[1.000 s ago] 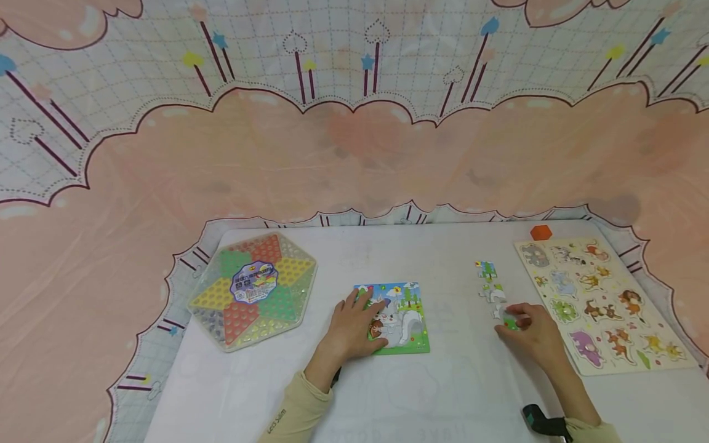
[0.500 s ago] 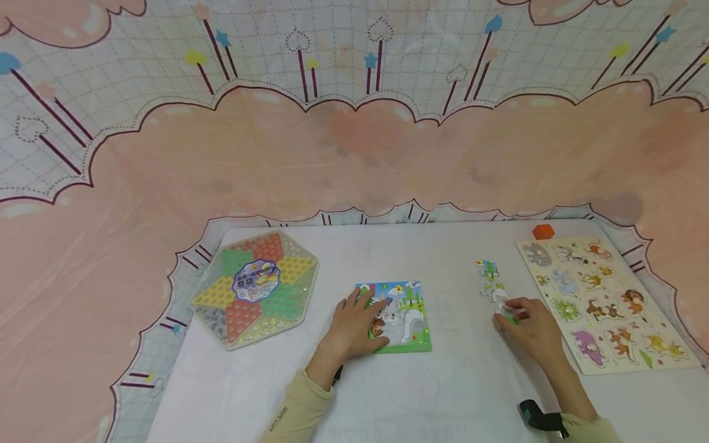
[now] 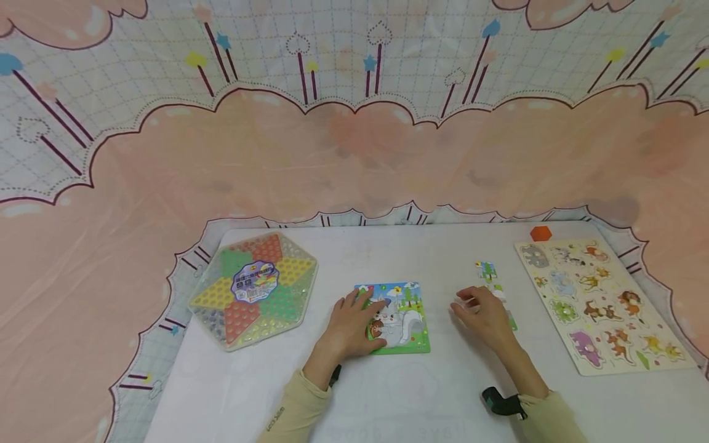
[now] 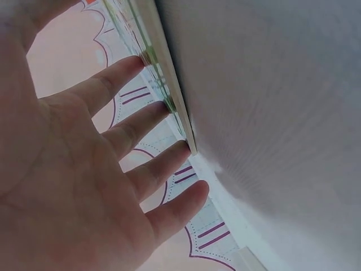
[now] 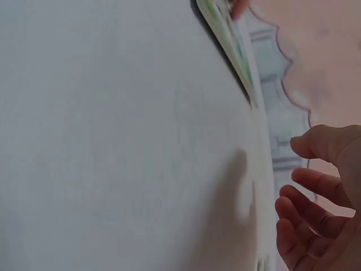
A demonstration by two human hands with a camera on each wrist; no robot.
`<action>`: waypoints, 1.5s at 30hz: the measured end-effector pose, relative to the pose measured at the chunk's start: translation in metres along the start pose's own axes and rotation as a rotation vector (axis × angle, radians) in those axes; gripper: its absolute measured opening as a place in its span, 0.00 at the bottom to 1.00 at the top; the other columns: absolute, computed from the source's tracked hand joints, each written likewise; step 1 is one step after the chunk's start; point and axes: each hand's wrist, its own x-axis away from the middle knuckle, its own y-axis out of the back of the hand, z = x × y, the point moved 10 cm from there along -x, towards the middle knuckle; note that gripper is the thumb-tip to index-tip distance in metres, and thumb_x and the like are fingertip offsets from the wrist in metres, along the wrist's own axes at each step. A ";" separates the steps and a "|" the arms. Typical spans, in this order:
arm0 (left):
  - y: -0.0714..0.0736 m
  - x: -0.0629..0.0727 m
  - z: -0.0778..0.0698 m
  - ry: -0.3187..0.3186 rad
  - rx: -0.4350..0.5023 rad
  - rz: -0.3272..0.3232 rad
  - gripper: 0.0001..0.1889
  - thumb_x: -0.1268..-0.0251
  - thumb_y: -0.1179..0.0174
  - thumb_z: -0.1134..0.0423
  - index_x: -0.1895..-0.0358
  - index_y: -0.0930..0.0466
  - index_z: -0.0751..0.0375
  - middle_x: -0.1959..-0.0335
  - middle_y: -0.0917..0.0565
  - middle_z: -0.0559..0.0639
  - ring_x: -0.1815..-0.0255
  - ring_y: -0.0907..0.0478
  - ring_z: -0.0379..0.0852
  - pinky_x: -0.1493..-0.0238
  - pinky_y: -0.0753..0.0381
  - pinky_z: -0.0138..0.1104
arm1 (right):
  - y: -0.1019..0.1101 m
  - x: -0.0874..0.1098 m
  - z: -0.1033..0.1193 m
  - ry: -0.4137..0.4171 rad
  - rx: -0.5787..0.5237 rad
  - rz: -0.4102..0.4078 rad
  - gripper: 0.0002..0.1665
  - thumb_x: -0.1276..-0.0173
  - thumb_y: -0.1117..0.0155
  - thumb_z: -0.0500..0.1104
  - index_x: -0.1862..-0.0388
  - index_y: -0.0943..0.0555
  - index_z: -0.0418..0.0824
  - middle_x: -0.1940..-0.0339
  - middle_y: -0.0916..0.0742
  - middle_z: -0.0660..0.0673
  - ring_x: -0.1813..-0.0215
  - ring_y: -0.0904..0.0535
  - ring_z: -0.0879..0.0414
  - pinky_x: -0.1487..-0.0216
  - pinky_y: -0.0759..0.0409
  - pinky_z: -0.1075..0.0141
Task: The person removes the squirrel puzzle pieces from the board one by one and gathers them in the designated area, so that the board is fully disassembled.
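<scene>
A square jigsaw puzzle [image 3: 408, 326] with a grey-and-white squirrel picture lies on the white table. My left hand [image 3: 354, 326] rests on its left side, fingers spread; the left wrist view shows the fingertips at the board's edge [image 4: 169, 73]. Over the table between the puzzle and some loose jigsaw pieces [image 3: 486, 269] is my right hand [image 3: 484, 317]. Its fingers are loosely bent, and in the right wrist view the thumb [image 5: 316, 141] stands apart from them with nothing held. The right hand partly covers the lower pieces in the head view.
On the left lies a hexagonal Chinese checkers board [image 3: 288, 301] under a clear cover. A wooden animal peg-type puzzle board [image 3: 604, 307] lies at the right, with an orange hexagon [image 3: 540, 233] behind it. A patterned cloth [image 3: 388, 160] hangs behind the table.
My right hand has left the loose pieces and moved left toward the squirrel puzzle, uncovering the green lower piece. My left hand has stayed on the puzzle.
</scene>
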 end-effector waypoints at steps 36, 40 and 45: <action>0.001 0.000 0.008 0.054 -0.047 0.022 0.50 0.49 0.29 0.38 0.28 0.36 0.65 0.27 0.36 0.58 0.26 0.41 0.58 0.32 0.37 0.55 | -0.091 -0.023 0.078 -0.004 0.135 0.176 0.24 0.44 0.23 0.48 0.56 0.14 0.32 0.62 0.19 0.41 0.65 0.22 0.53 0.68 0.21 0.58; 0.001 0.000 0.008 0.060 -0.048 0.022 0.51 0.50 0.29 0.38 0.28 0.36 0.66 0.27 0.36 0.59 0.26 0.40 0.58 0.32 0.37 0.55 | -0.090 -0.022 0.079 -0.003 0.128 0.162 0.23 0.45 0.22 0.48 0.57 0.14 0.32 0.62 0.19 0.41 0.65 0.22 0.52 0.68 0.21 0.57; 0.003 0.001 0.006 0.060 -0.056 0.018 0.51 0.51 0.28 0.37 0.28 0.36 0.66 0.28 0.35 0.58 0.27 0.40 0.58 0.33 0.37 0.55 | -0.090 -0.022 0.077 -0.023 0.113 0.167 0.23 0.46 0.22 0.47 0.58 0.16 0.32 0.63 0.20 0.42 0.68 0.24 0.54 0.69 0.22 0.58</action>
